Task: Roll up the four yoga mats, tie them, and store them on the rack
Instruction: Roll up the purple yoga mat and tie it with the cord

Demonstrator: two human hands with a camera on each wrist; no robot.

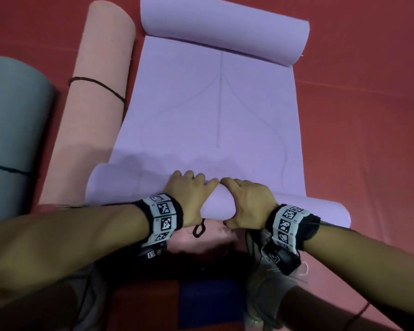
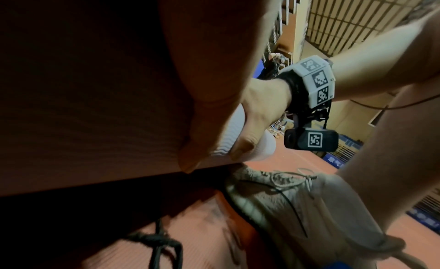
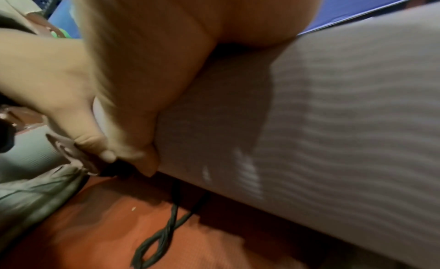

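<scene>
A lilac yoga mat (image 1: 208,111) lies spread on the red floor, curled up at its far end (image 1: 225,29) and rolled into a thick tube (image 1: 219,206) at the near end. My left hand (image 1: 189,194) and right hand (image 1: 246,201) grip that near roll side by side at its middle, fingers over the top and thumbs underneath. In the wrist views the roll (image 3: 309,122) fills the frame with both thumbs (image 2: 190,160) pressed against its underside. A black cord (image 1: 199,229) lies looped on the floor just under the roll.
A pink rolled mat (image 1: 91,111) tied with a black cord lies left of the lilac one. A grey-blue rolled mat (image 1: 10,130), also tied, sits at the far left. My grey shoe (image 1: 261,271) is under my right wrist. Red floor (image 1: 368,115) stretches to the right.
</scene>
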